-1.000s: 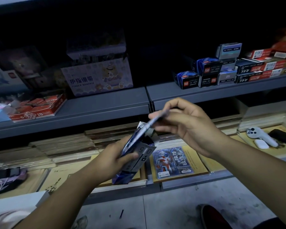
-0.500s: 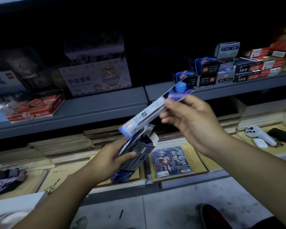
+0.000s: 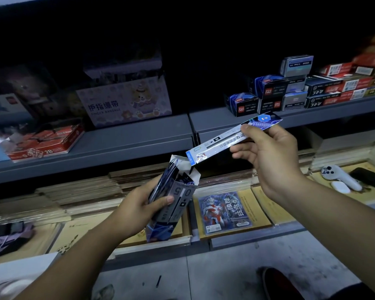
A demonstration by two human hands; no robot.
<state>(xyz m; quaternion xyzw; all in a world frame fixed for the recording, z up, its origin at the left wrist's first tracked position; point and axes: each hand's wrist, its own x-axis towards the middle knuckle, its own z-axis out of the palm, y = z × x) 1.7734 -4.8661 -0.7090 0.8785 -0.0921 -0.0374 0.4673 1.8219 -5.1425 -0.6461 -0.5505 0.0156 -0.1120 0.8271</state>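
The right hand (image 3: 275,161) is pinching a slim packet (image 3: 223,139), now drawn fully clear of the opened carton (image 3: 171,198) the left hand (image 3: 139,208) is gripping, freeing it for shelving.

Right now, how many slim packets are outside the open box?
1. The slim packet is pinched by the right hand, slanting above the open box, which the left hand grips. Inside the box more packets show; their number is hidden.
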